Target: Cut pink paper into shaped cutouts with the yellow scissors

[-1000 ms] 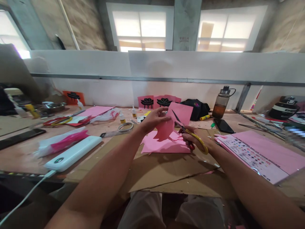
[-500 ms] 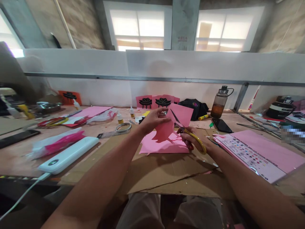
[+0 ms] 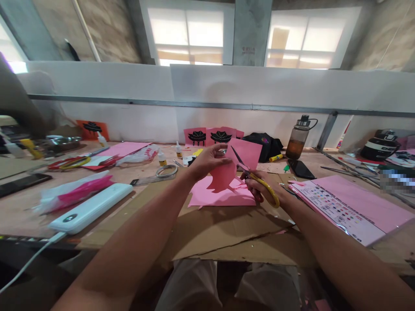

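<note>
My left hand (image 3: 212, 162) pinches a sheet of pink paper (image 3: 248, 152) and holds it up off the table; its lower edge is cut into a jagged outline. In my right hand (image 3: 257, 183) is a pair of scissors (image 3: 267, 188) with yellow and red handles. Their blades point up and to the left, against the pink paper; whether they are parted I cannot make out. Below both hands, more pink paper (image 3: 201, 198) lies flat on a brown cardboard sheet (image 3: 207, 233).
At left lie a white power bank (image 3: 94, 209) with a cable, a plastic bag (image 3: 76, 192) and a tape roll (image 3: 166, 171). Glue bottles (image 3: 179, 150) stand behind. On the right are a drink bottle (image 3: 297, 138), a phone (image 3: 301, 169) and a printed pink packet (image 3: 353, 207).
The view has shifted slightly. Both hands, the paper and the scissors keep nearly the same positions relative to each other.
</note>
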### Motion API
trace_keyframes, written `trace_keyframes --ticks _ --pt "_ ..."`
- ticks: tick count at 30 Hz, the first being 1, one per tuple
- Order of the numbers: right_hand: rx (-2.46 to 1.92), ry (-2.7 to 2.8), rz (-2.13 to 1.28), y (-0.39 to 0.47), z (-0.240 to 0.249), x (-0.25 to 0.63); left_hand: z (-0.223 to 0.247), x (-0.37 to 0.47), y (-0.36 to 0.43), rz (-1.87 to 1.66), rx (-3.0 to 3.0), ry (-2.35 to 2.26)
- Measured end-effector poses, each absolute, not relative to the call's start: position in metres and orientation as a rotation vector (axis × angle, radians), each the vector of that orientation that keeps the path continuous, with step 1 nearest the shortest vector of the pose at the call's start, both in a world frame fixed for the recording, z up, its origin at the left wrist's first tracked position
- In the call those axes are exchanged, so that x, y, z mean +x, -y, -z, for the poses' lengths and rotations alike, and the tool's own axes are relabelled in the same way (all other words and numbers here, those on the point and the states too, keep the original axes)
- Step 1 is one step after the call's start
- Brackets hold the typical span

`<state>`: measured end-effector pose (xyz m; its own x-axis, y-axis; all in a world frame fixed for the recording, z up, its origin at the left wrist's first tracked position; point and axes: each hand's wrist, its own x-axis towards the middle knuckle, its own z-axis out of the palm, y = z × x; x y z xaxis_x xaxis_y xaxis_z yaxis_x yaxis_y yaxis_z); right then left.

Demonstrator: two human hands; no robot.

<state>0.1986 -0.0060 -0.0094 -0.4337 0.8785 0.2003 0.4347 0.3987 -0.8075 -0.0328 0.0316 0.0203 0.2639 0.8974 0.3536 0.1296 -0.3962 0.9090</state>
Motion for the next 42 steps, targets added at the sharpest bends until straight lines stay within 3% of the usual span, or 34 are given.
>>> trace_keyframes --ticks 42 --pt "-1.076 1.985 -0.939 0.014 0.011 0.207 -0.023 -0.029 -0.026 -1.177 1.689 -0.888"
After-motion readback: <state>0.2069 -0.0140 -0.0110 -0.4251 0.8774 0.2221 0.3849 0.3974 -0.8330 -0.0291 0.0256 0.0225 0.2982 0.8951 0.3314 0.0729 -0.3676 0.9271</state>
